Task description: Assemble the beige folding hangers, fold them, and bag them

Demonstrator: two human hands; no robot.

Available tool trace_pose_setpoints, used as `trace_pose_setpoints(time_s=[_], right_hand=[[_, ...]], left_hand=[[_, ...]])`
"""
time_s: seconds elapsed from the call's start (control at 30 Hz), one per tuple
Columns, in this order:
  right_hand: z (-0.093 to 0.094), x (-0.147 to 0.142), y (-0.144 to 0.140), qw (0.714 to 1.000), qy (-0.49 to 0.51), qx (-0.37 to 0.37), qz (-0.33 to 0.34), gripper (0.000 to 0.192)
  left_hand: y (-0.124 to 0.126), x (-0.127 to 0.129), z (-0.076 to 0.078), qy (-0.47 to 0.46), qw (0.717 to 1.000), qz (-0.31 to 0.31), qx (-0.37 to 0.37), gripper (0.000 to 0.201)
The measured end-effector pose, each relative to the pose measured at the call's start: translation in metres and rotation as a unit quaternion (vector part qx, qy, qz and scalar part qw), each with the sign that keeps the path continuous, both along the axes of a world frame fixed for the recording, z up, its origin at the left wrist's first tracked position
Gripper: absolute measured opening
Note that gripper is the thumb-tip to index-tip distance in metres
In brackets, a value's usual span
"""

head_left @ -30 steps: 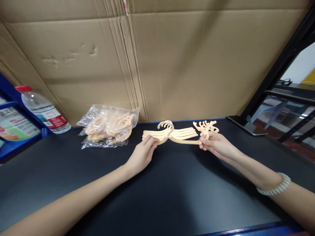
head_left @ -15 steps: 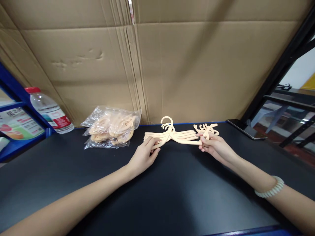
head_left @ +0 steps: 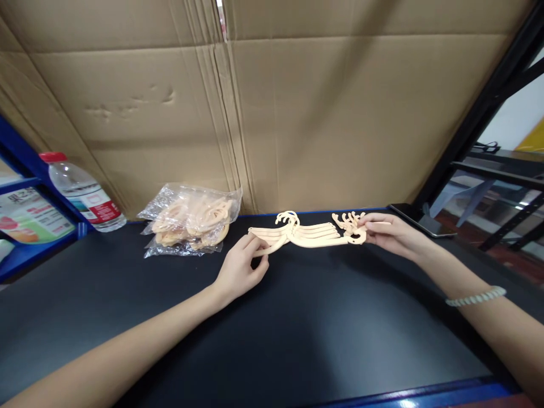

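Note:
Several cream-coloured clothes hangers (head_left: 317,232) lie stacked on the black table, their hooks bunched at the middle. My left hand (head_left: 244,263) pinches the left arm of the front hanger between thumb and fingers. At that hanger's right tip sits a small cream looped piece (head_left: 357,237), touching the hanger end. My right hand (head_left: 393,238) is closed on this piece, fingers pointing left; how it joins the hanger is too small to make out. Just behind it lies a cluster of small cream pieces with curved prongs (head_left: 345,220), partly covered by my fingers.
Clear plastic bags (head_left: 191,218) of cream pieces lie left of the hangers. A red-capped water bottle (head_left: 87,195) leans by a blue rack (head_left: 32,183) at far left. Behind stands a cardboard wall (head_left: 340,124). A dark phone (head_left: 425,222) rests at the back right.
My right hand has shifted a little right, and the looped piece now shows at the hanger's right tip. The front hanger's hook has dropped lower, nearer the other hooks.

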State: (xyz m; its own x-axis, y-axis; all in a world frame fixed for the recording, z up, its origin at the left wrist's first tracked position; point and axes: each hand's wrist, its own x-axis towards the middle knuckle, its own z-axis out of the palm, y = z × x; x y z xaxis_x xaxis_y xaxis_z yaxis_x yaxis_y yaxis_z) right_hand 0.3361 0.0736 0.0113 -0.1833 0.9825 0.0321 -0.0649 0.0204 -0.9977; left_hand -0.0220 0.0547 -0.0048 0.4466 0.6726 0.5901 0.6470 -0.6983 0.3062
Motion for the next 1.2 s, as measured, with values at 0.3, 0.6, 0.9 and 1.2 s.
trace_pose_setpoints(time_s=[0.3,0.6,0.9,1.2], right_hand=[[0.017,0.023,-0.005,0.887,-0.393,0.045,0.239,0.022],[0.009,0.020,-0.005,0.866,-0.453,0.046,0.207,0.027],[0.009,0.016,-0.006,0.860,-0.462,0.061,0.208,0.028],[0.005,0.009,-0.007,0.861,-0.465,0.085,0.189,0.032]], left_hand=[[-0.006,-0.005,0.007,0.202,0.971,-0.127,0.016,0.012],[0.005,-0.014,0.008,0.172,0.973,-0.152,-0.033,0.004],[0.015,-0.019,0.009,0.044,0.967,-0.146,-0.204,0.013],[0.018,-0.018,0.009,0.007,0.964,-0.114,-0.242,0.020]])
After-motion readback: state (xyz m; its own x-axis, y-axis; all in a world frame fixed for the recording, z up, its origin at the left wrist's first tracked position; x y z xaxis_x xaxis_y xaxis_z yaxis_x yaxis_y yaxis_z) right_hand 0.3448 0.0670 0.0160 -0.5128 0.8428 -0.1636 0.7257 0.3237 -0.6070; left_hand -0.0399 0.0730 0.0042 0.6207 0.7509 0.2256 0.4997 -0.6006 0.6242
